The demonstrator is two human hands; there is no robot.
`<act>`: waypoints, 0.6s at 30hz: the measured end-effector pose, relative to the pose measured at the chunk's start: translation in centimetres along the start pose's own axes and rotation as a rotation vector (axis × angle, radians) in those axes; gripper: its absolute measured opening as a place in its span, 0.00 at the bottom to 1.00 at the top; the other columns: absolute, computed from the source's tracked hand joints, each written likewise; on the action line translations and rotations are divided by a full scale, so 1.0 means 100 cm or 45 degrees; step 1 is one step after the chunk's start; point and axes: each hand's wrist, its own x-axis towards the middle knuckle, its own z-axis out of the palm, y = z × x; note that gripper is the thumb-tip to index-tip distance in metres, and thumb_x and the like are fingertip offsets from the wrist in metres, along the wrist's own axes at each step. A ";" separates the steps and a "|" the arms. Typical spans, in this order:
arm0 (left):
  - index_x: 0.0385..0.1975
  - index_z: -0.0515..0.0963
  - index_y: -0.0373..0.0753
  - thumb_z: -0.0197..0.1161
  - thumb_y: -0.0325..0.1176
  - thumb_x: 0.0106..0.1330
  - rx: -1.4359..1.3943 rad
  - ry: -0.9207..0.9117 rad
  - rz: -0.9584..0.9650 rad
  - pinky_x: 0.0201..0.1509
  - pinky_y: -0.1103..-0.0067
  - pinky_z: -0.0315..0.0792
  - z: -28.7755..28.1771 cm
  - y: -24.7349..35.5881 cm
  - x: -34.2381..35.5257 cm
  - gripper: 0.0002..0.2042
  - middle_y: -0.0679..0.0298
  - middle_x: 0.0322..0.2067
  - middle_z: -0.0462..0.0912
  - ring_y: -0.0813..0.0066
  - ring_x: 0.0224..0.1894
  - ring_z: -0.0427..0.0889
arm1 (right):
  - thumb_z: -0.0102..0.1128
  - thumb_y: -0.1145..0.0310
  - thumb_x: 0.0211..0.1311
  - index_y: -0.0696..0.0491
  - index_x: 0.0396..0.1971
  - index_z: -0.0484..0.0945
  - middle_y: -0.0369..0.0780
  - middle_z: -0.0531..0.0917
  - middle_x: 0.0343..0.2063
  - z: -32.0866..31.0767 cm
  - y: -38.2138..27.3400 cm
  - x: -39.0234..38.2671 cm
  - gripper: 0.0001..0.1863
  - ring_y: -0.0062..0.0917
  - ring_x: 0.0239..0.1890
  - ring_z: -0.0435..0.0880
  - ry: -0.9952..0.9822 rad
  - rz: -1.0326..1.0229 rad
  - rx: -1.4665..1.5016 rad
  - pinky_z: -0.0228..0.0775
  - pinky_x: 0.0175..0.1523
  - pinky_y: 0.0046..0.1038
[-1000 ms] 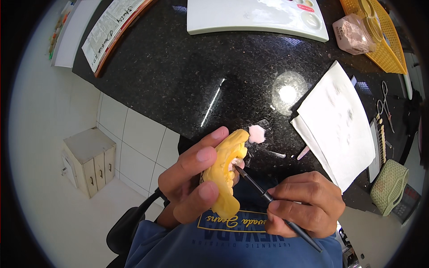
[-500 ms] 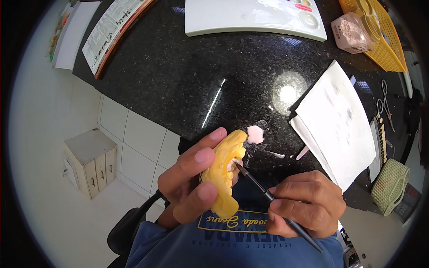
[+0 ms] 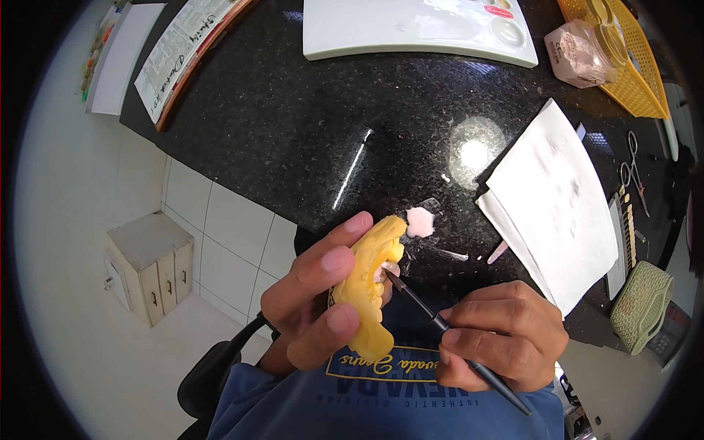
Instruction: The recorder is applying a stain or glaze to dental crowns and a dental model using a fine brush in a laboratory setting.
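My left hand (image 3: pixel 312 293) is closed round a yellow plaster dental cast (image 3: pixel 364 287), fingers along its back and its row of teeth turned to the right. A small pinkish-clear patch (image 3: pixel 380 273) shows among the teeth. In my right hand (image 3: pixel 506 334) is a slim black brush (image 3: pixel 422 304), pinched like a pen, its fine tip at that patch. Whether the tip presses in or only touches cannot be made out. Just beyond the cast, a pink blob of soft material (image 3: pixel 420 222) lies on the dark speckled counter (image 3: pixel 293 125).
A folded white cloth (image 3: pixel 554 213) with grey smudges lies to the right. Farther off are a white palette tray (image 3: pixel 418 33), a jar of pink powder (image 3: pixel 576 55) and a yellow basket (image 3: pixel 638 81). Scissors-like forceps (image 3: pixel 634 172), a tooth shade strip (image 3: pixel 627 235) and a green woven basket (image 3: pixel 642 308) line the right side.
The cast and my left hand have shifted very slightly to the right and down. The brush tip stays at the pinkish patch, and the right hand is almost still.
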 end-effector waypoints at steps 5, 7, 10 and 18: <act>0.59 0.50 0.44 0.58 0.24 0.62 -0.033 -0.008 0.014 0.45 0.76 0.83 -0.001 -0.001 -0.002 0.29 0.50 0.51 0.61 0.55 0.45 0.79 | 0.67 0.64 0.50 0.57 0.25 0.81 0.42 0.81 0.21 0.001 0.001 0.000 0.11 0.25 0.22 0.82 0.023 -0.026 0.014 0.76 0.23 0.19; 0.59 0.50 0.44 0.59 0.24 0.62 -0.035 -0.020 0.003 0.45 0.76 0.83 -0.002 0.001 -0.002 0.30 0.50 0.51 0.60 0.55 0.45 0.79 | 0.72 0.69 0.45 0.54 0.25 0.77 0.40 0.79 0.21 -0.001 -0.001 -0.001 0.11 0.28 0.23 0.81 -0.051 0.010 0.001 0.73 0.25 0.22; 0.59 0.50 0.44 0.60 0.23 0.61 -0.033 -0.032 0.007 0.45 0.76 0.82 -0.003 0.000 -0.002 0.31 0.51 0.52 0.60 0.55 0.46 0.79 | 0.72 0.69 0.45 0.54 0.25 0.77 0.40 0.79 0.21 -0.001 -0.001 0.000 0.11 0.28 0.23 0.81 -0.060 0.008 -0.002 0.74 0.25 0.22; 0.59 0.49 0.43 0.61 0.24 0.60 -0.042 -0.068 0.032 0.46 0.74 0.82 -0.006 -0.004 -0.002 0.32 0.51 0.52 0.60 0.55 0.46 0.79 | 0.71 0.71 0.45 0.54 0.26 0.77 0.40 0.79 0.21 0.000 -0.002 -0.001 0.10 0.28 0.23 0.81 -0.010 0.035 -0.015 0.74 0.25 0.22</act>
